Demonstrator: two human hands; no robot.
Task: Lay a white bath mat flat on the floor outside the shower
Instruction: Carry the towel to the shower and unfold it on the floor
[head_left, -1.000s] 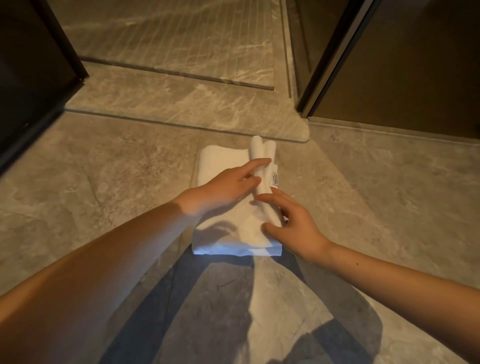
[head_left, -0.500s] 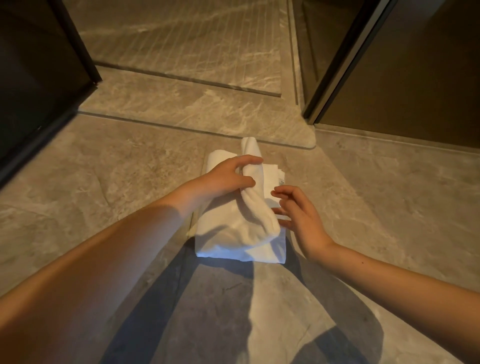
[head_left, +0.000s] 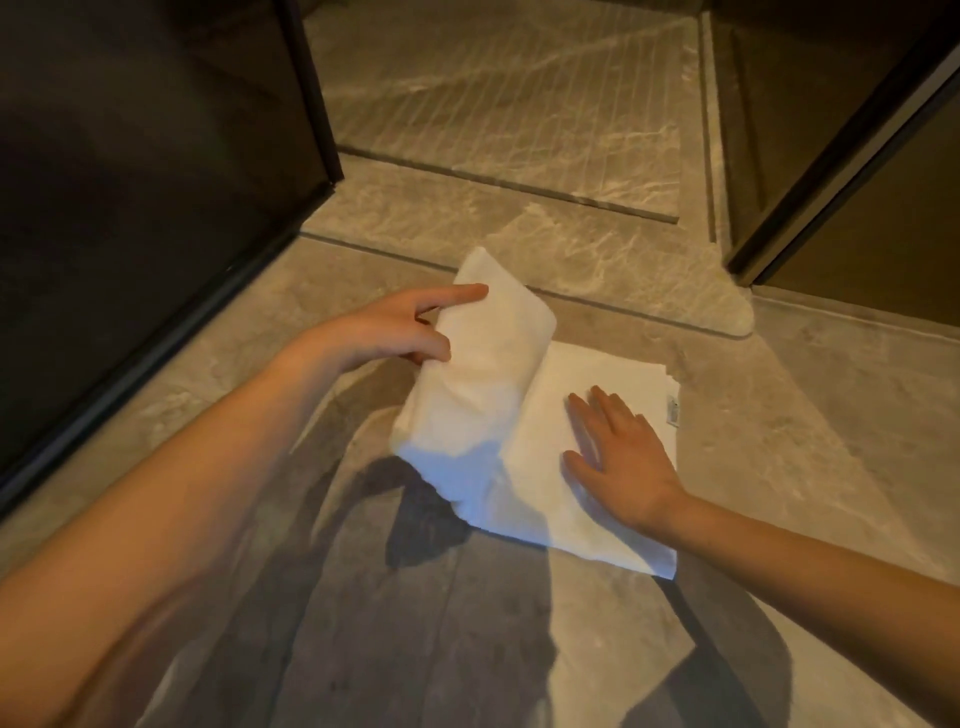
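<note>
A white bath mat (head_left: 524, 452) lies partly unfolded on the grey stone floor just outside the shower threshold. My left hand (head_left: 400, 327) grips the mat's folded upper layer and holds it lifted off the floor toward the left. My right hand (head_left: 618, 447) lies flat with straight fingers on the lower layer, which is spread on the floor. A small label (head_left: 671, 410) shows at the mat's right edge.
The shower floor (head_left: 498, 93) with grooved tiles lies ahead behind a raised stone sill (head_left: 545, 234). A dark glass panel (head_left: 145, 171) stands at the left. A dark door and frame (head_left: 831, 156) stand at the right. Bare stone floor (head_left: 467, 623) extends toward me.
My left hand has lifted the top fold and swung it leftward, opening the mat. My right hand moved onto the exposed lower layer and flattened on it.
</note>
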